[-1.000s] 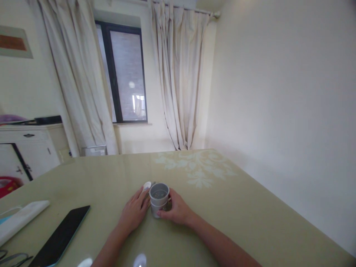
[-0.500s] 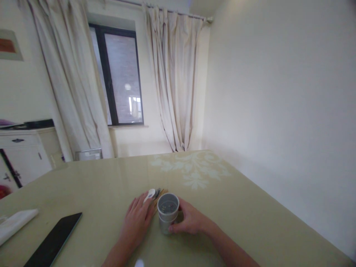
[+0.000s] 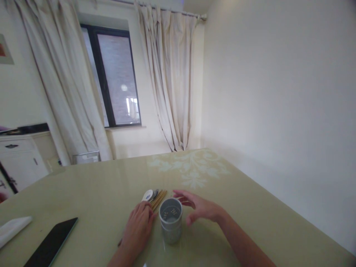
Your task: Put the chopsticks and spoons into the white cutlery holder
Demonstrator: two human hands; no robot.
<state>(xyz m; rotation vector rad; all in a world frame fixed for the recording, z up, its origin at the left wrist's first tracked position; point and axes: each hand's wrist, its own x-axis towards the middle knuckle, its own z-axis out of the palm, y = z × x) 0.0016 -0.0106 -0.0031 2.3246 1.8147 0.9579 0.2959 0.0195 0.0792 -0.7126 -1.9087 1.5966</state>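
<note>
A grey cylindrical cup (image 3: 170,220) with holes in its bottom stands upright on the pale green table (image 3: 250,215). My right hand (image 3: 198,207) hovers just right of the cup, fingers spread, touching nothing. My left hand (image 3: 138,230) lies left of the cup, curled over a bundle of utensils: wooden chopsticks (image 3: 159,198) and a white spoon (image 3: 147,195) stick out beyond its fingers.
A black phone (image 3: 50,246) lies at the lower left, with a white folded cloth (image 3: 12,229) beside it. A white floral pattern (image 3: 191,168) marks the far part of the table. A white cabinet (image 3: 20,159), curtains and a window stand behind; the wall runs along the right.
My right hand has let go of the cup and opened beside it. The cup has shifted a little towards me and rightward. The camera has panned right.
</note>
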